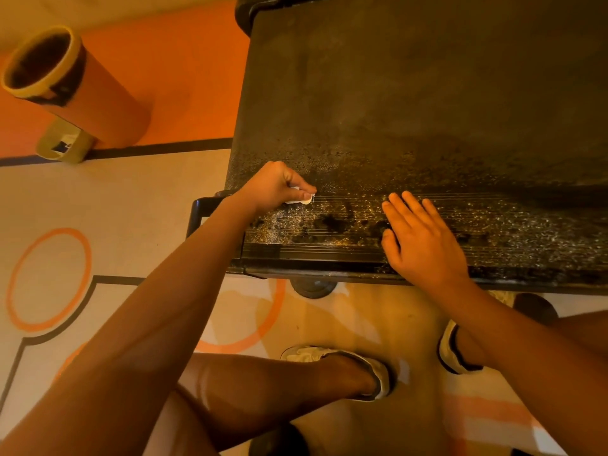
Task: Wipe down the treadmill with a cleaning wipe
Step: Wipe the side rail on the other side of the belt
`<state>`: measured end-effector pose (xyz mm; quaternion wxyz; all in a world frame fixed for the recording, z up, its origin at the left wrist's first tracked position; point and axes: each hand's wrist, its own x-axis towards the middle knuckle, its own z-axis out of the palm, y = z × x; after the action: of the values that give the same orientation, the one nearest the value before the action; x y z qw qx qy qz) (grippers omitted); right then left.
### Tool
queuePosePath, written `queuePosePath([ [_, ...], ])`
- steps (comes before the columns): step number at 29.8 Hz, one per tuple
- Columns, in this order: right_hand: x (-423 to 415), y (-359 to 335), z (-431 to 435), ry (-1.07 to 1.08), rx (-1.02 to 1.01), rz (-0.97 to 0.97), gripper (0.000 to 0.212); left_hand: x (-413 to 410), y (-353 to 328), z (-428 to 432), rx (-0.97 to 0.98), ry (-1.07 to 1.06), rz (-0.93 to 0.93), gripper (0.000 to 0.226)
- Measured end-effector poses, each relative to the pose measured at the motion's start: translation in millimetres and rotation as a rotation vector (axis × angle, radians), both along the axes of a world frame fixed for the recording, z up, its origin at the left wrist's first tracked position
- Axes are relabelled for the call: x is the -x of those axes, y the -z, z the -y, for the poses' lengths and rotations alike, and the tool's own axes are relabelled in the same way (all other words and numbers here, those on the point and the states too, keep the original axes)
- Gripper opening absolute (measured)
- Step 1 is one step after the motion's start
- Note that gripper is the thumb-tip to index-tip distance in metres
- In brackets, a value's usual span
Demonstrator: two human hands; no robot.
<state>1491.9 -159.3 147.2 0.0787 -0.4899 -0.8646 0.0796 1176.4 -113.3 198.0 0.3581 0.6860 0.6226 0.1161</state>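
The treadmill [411, 110] fills the upper right, with a dark textured belt and a ribbed black end cover at its near edge, speckled with dust and dark blotches. My left hand [274, 189] grips a small crumpled white wipe [301, 199] and presses it on the left part of the deck, where belt meets end cover. My right hand [421, 238] lies flat with straight fingers on the ribbed end cover, to the right of the wipe.
An orange cylindrical bin [65, 90] with a dark liner stands at the upper left on the orange floor, a small box [65, 143] at its base. My two feet in light shoes [345, 366] stand on the patterned floor just below the treadmill's edge.
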Motion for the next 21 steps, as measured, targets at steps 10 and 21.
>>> queuePosePath([
  [10,1.1,-5.7,0.3,0.001,0.018,0.010,0.062,-71.7,13.8,-12.7,-0.052,-0.032,0.106,0.020],
  [21,0.1,-2.4,0.4,0.003,0.018,-0.009,0.061,-76.1,9.7,-9.5,-0.052,0.036,0.082,0.022],
])
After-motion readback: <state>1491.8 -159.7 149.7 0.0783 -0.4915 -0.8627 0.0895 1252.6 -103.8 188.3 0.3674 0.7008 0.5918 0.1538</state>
